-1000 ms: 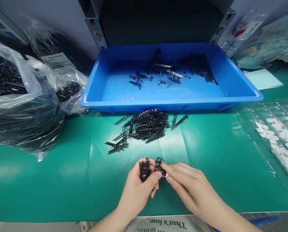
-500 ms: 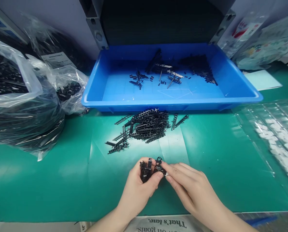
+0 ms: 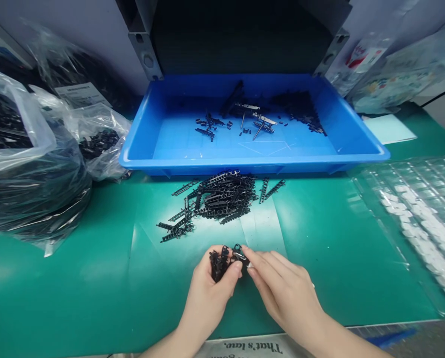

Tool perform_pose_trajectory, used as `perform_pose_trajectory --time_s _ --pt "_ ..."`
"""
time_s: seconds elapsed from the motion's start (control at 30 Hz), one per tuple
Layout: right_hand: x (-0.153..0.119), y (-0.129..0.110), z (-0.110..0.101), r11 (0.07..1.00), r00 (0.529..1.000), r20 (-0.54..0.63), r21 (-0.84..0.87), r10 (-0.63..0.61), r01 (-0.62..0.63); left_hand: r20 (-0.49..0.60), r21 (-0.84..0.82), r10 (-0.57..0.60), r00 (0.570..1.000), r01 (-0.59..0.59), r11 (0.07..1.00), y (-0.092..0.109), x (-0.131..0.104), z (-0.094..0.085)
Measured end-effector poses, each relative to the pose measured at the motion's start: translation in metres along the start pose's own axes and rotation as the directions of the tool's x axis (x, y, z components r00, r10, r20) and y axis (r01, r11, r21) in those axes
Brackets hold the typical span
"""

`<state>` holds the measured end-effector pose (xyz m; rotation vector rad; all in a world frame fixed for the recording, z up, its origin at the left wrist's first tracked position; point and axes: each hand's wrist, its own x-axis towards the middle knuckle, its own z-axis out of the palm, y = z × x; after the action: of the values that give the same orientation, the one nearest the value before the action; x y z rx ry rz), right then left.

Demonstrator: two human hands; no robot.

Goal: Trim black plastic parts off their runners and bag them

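Note:
My left hand (image 3: pixel 209 286) is closed around a bunch of small black plastic parts (image 3: pixel 218 263), its thumb pressed on one at the right of the bunch. Fingertips of my right hand (image 3: pixel 287 283) pinch the right end of that black part (image 3: pixel 239 254), where a small white bit shows. Beyond my hands, a pile of black ladder-like strips (image 3: pixel 226 196) lies on the green mat (image 3: pixel 319 233), with a few loose strips to its left and right.
Behind the pile, a blue tray (image 3: pixel 252 164) holds black parts and metal pieces. Clear bags of black parts (image 3: pixel 32 184) stand at left. At right are a clear plastic tray with white pieces (image 3: pixel 424 233), a pale paper (image 3: pixel 390 129) and a bottle (image 3: pixel 359 59).
The whole view has shifted slightly, so the tray and pile appear a little further left. Both hands remain together, with the held parts turned slightly.

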<state>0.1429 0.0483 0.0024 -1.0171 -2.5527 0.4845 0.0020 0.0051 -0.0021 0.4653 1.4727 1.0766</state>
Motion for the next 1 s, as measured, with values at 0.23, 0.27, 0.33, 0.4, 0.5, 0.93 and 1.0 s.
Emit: perform_pose_trajectory --time_s 0.23,0.27,0.33,0.4,0.5,0.93,1.0 --pt "0.045 0.071 -0.022 0.958 0.980 0.046 -0.223 0.194 -0.179 -0.002 -0.051 -0.061 0.998 0.061 0.997 0.006 -0.002 0.001" --pt "0.053 0.083 -0.026 0.944 0.973 0.027 -0.249 0.229 -0.216 0.019 -0.052 -0.064 0.998 0.065 0.997 0.005 -0.001 0.000" --pt "0.067 0.104 -0.031 0.928 0.963 0.026 -0.276 0.269 -0.252 0.058 -0.052 -0.062 0.996 0.065 0.997 0.003 -0.001 -0.003" --pt "0.074 0.114 -0.036 0.930 0.959 0.060 -0.267 0.277 -0.252 0.075 -0.060 -0.063 0.995 0.068 0.996 0.001 0.000 -0.005" --pt "0.072 0.111 -0.044 0.963 0.962 0.146 -0.177 0.230 -0.203 0.070 -0.096 -0.064 0.995 0.071 0.993 0.003 0.001 -0.006" --pt "0.035 0.032 -0.040 0.700 0.720 0.674 0.434 0.165 -0.567 -0.154 0.145 0.265 0.952 -0.243 0.959 0.010 -0.006 -0.002" --pt "0.036 0.027 -0.033 0.641 0.718 0.677 0.482 0.158 -0.596 0.044 0.112 0.097 0.994 -0.101 0.989 0.010 -0.005 -0.001"
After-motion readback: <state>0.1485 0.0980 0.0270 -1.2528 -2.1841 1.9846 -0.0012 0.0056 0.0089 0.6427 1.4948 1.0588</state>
